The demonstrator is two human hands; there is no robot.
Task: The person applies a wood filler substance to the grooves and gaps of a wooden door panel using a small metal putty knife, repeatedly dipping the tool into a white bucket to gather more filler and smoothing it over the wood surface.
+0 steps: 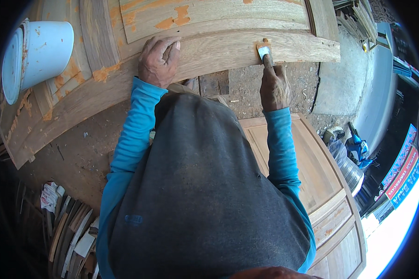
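One flat metal scraper [264, 51] gripped by right hand [275, 87], crosswise on tan wooden rail [219, 53]; left hand [157, 64] curled, hold unclear.

The long wooden board [223, 52] is bare and matt with its grain showing, and the orange paste [181, 16] on the wood looks rough and crusty. The scraper [264, 51] has a bright, metal-looking blade. Smooth plastic makes up the white tub [51, 49] (orange smears dull its sheen). The dark shirt [195, 167] is matt cloth, the blue sleeves [137, 116] wrinkled fabric.
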